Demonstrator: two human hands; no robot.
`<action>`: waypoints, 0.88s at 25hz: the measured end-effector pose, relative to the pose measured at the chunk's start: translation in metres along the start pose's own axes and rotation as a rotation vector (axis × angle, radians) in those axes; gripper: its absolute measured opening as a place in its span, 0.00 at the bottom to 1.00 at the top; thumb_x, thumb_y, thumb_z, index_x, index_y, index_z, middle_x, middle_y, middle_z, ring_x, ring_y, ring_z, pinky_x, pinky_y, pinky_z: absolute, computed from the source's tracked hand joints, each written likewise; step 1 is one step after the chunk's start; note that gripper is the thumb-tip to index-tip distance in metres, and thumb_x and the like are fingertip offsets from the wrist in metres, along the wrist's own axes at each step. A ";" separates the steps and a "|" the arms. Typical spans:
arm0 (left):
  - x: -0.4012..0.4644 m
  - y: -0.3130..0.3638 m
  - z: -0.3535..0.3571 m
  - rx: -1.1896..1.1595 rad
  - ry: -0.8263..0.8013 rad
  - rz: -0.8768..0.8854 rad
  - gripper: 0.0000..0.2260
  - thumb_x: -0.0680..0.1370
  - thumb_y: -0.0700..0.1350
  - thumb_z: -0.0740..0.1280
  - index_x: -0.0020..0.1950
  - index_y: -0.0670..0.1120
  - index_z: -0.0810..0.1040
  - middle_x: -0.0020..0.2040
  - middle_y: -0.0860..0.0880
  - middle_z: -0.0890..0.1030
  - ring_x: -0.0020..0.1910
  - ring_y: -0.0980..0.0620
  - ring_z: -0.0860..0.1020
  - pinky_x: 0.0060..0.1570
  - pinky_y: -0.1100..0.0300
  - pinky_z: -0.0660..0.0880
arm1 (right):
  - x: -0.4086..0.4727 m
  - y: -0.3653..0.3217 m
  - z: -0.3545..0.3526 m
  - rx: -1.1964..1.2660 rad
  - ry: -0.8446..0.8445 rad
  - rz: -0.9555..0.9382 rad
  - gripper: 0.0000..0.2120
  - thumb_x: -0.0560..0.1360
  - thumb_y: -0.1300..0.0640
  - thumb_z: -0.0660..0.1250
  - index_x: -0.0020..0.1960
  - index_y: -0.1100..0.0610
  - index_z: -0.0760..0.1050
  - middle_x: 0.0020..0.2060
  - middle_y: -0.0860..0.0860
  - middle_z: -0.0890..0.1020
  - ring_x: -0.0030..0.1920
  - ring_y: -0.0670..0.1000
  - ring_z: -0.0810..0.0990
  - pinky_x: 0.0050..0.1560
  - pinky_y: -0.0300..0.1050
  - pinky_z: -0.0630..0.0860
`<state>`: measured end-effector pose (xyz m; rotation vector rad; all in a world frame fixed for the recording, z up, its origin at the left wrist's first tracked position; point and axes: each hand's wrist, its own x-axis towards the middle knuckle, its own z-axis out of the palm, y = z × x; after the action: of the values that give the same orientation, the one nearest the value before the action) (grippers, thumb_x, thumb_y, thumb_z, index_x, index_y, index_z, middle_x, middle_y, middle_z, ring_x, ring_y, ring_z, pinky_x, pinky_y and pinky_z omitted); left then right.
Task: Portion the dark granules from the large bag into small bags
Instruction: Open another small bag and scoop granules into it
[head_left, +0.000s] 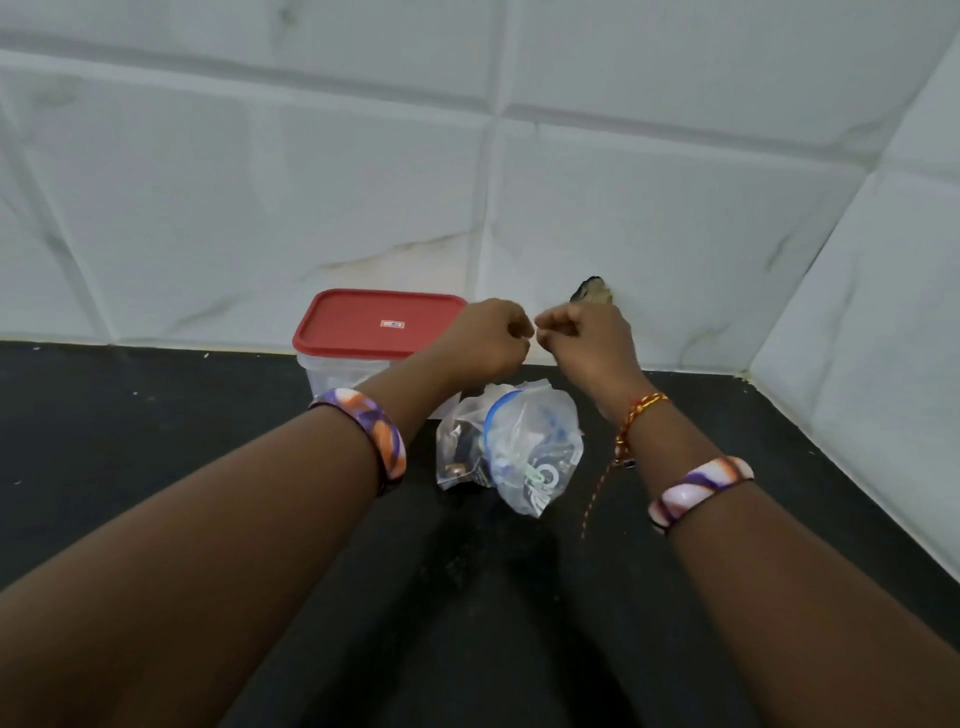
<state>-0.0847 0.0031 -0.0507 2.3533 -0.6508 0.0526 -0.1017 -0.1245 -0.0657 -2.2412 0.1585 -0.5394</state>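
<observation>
Head view is showing both hands raised together above the black desk, close to the tiled wall. The left hand is curling into a loose fist with its fingertips pinched together, and the right hand is mirroring it, fingertips nearly touching those of the left. Each grip is closing, but whether anything thin is being pinched between them I cannot tell; nothing shows clearly there. Something dark and brownish is peeking out behind the right hand, too hidden to identify.

Below the hands, a bundle of clear plastic bags is lying crumpled on the desk, one with a blue zip strip; dark contents are showing through the left part of the bundle, though whether these are the granules is hard to say. Which of these is the large bag is also unclear. Just behind the bundle, a clear tub with a red lid is standing shut against the wall.

As a judgement, the bags are going to handle as very light, limp and slippery film, collapsing under any push and offering no stiff edge except the zip strip. Taking hold at the mouth, pinching one lip in each hand, is looking like the safest place, since gripping the belly is likely to squeeze loose granules out.
</observation>
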 end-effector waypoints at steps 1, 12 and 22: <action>0.005 -0.001 0.004 -0.015 -0.059 -0.023 0.11 0.78 0.38 0.60 0.57 0.38 0.78 0.51 0.42 0.81 0.45 0.49 0.77 0.40 0.64 0.71 | 0.006 0.018 -0.002 0.010 -0.019 0.141 0.07 0.73 0.62 0.66 0.48 0.62 0.81 0.49 0.58 0.84 0.50 0.54 0.81 0.56 0.48 0.77; 0.011 -0.026 0.015 -0.168 -0.070 -0.104 0.10 0.80 0.41 0.61 0.53 0.37 0.78 0.38 0.47 0.79 0.38 0.47 0.79 0.44 0.56 0.78 | 0.010 0.093 0.014 0.055 0.028 0.390 0.07 0.70 0.67 0.67 0.41 0.59 0.83 0.44 0.57 0.84 0.47 0.53 0.81 0.52 0.47 0.79; -0.020 0.019 -0.029 -0.718 -0.020 -0.304 0.08 0.80 0.42 0.60 0.48 0.42 0.78 0.42 0.45 0.80 0.37 0.51 0.77 0.38 0.60 0.77 | -0.003 0.001 -0.043 0.106 0.039 -0.154 0.06 0.74 0.67 0.65 0.46 0.61 0.80 0.42 0.51 0.79 0.43 0.48 0.76 0.45 0.33 0.72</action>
<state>-0.1071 0.0178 -0.0214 1.7258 -0.2463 -0.2936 -0.1226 -0.1546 -0.0422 -2.1517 -0.0231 -0.6592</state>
